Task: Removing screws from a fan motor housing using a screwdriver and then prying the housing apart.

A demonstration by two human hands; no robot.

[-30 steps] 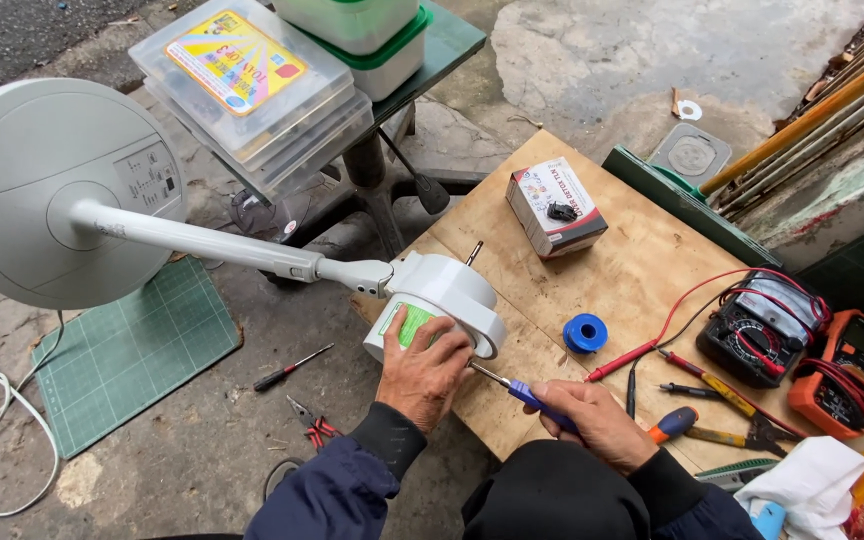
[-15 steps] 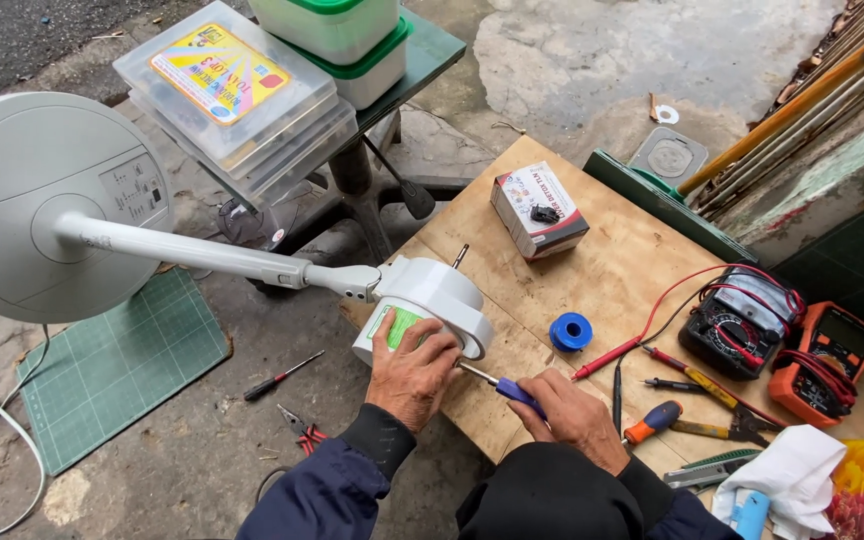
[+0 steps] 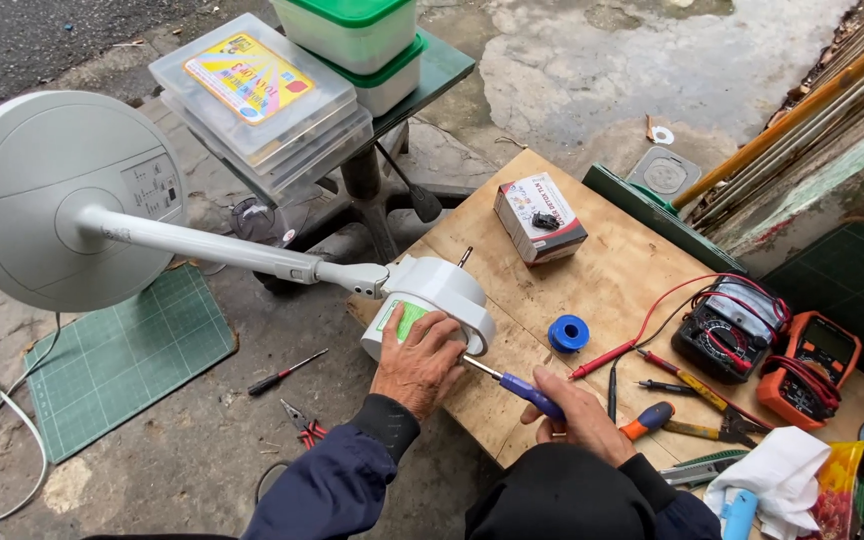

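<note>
From the head view, the white fan motor housing (image 3: 432, 305) lies at the near-left edge of the wooden counter (image 3: 612, 260). The left hand (image 3: 418, 362) presses flat and open on the housing's near side. The right hand (image 3: 574, 412), just right of the housing, is closed around a blue-handled screwdriver (image 3: 512, 383) whose tip meets the housing. A blue spool (image 3: 568, 333) sits right of the housing.

Left hand (image 3: 417, 360): presses on the white fan housing (image 3: 432, 305).
Right hand (image 3: 577, 415): holds a blue screwdriver (image 3: 512, 382), its tip at the housing.
Worktop (image 3: 612, 270): wooden board.
</note>
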